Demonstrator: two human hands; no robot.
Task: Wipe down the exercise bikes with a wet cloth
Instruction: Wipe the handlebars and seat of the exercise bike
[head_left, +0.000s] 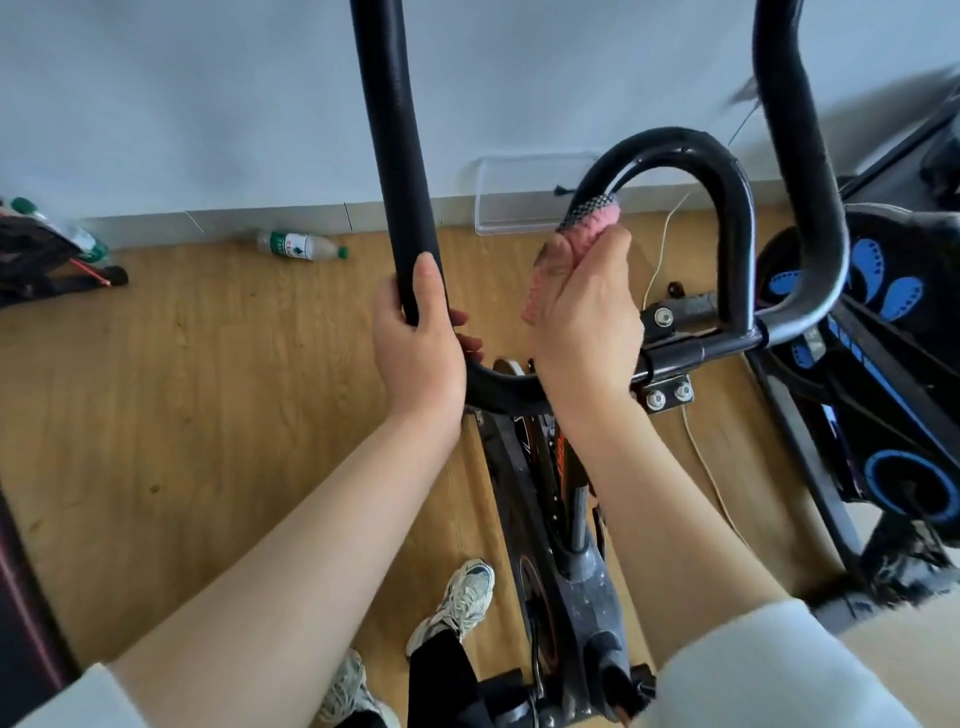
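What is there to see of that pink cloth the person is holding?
The cloth is pink and nubbly, like knit or terry, with a grey-and-black patterned band at its top edge. It is bunched, and the right hand grips it, wrapping it round the left leg of the black handlebar loop. A pink fold shows by the thumb. Whether it is wet cannot be told.
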